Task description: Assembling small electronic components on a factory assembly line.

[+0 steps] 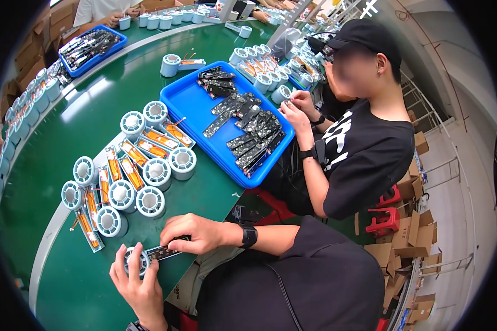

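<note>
A light-blue handheld fan body [131, 262] lies at the green table's near edge, its round vented head to the left and its handle to the right. My left hand [136, 284] is closed around the head, fingers on both sides. A dark circuit board [161, 252] shows in the open handle. My right hand [196, 234] is closed over the handle's far end, with thumb and fingers pressing there; they cover part of the board and handle. Just beyond, several similar fan bodies [121, 194] stand in rows, orange parts and wires in their open handles.
A blue tray [174, 98] of loose circuit boards [252, 122] sits ahead on the green table [66, 149]. At right, a co-worker [364, 138] handles another fan body. A second blue tray [82, 71] and more fan bodies [36, 99] line the far side. Cardboard boxes [414, 234] stand at right.
</note>
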Demonstrator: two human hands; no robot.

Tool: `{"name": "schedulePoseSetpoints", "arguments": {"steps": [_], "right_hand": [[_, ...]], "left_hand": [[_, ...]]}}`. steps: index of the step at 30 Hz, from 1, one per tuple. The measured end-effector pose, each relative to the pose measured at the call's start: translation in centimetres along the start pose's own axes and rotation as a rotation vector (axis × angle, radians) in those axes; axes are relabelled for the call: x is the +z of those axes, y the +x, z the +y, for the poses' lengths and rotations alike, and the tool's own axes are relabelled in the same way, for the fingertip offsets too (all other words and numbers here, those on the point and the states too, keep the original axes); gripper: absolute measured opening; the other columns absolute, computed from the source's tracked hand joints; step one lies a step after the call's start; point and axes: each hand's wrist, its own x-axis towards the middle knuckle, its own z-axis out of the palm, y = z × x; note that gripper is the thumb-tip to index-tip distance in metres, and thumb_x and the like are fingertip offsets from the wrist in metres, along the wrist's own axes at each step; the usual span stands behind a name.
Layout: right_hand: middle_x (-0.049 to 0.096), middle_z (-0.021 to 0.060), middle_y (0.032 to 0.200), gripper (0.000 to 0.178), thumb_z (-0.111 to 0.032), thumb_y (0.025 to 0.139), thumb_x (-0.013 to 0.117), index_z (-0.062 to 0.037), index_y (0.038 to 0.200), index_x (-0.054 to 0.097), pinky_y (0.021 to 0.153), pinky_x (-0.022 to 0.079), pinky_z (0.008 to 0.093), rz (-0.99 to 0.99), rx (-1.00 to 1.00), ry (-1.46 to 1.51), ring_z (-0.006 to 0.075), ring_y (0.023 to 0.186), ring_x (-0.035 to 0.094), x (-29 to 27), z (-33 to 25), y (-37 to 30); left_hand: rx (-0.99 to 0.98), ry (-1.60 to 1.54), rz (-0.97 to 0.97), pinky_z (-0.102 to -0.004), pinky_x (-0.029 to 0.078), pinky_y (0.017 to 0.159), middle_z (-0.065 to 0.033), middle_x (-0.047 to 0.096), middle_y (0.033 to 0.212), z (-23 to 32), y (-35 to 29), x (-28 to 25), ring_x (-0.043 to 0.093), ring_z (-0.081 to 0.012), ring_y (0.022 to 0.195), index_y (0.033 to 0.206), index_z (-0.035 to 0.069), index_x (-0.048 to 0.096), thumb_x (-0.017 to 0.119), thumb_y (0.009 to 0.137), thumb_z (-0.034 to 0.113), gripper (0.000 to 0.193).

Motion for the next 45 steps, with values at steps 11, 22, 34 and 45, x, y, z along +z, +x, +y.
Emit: {"name": "schedulePoseSetpoints", "arguments": {"steps": [11, 22, 34, 45], "right_hand": [[0.072, 0.0152, 0.096, 0.014, -0.01, 0.092, 0.069, 0.0011, 0.1, 0.07, 0.081, 0.054, 0.0431, 0.034, 0.0, -0.03, 0.0341, 0.09, 0.066, 0.7, -0.3, 0.1], [0.07, 0.0202, 0.105, 0.056, -0.049, 0.1, 0.06, 0.0053, 0.111, 0.067, 0.086, 0.053, 0.0442, -0.08, -0.106, 0.094, 0.0367, 0.095, 0.066, -0.7, 1.4, -0.1], [0.068, 0.0211, 0.112, 0.058, -0.05, 0.095, 0.066, 0.0036, 0.116, 0.065, 0.089, 0.053, 0.0472, -0.015, -0.119, -0.042, 0.0371, 0.1, 0.066, 0.2, 0.5, -1.5], [0.065, 0.0151, 0.104, 0.024, -0.025, 0.095, 0.068, -0.002, 0.097, 0.062, 0.085, 0.05, 0.0468, -0.031, -0.174, -0.067, 0.0359, 0.094, 0.061, 0.7, 0.4, -1.1]], "left_hand": [[-0.137, -0.247, 0.051, -0.0485, 0.051, 0.101, -0.0155, 0.06, 0.137, 0.4, -1.2, 1.3, 0.049, -0.0449, 0.135, 0.085, 0.007, 0.074, 0.07, 0.084, 0.0, 0.008], [-0.083, -0.245, 0.005, -0.0466, 0.056, 0.081, -0.0185, 0.063, 0.133, -2.1, 0.4, 1.1, 0.056, -0.047, 0.124, 0.084, 0.012, 0.078, 0.073, 0.074, 0.002, 0.015], [-0.338, -0.069, 0.214, -0.0324, 0.054, 0.091, -0.0156, 0.068, 0.131, -18.1, 11.0, -9.3, 0.07, -0.0251, 0.104, 0.106, 0.004, 0.078, 0.075, 0.09, 0.011, 0.017], [-0.248, 0.435, -0.053, -0.04, 0.053, 0.095, -0.0194, 0.066, 0.132, -31.2, 13.0, -1.6, 0.067, -0.0349, 0.11, 0.107, 0.008, 0.078, 0.071, 0.095, 0.017, 0.017]]}}
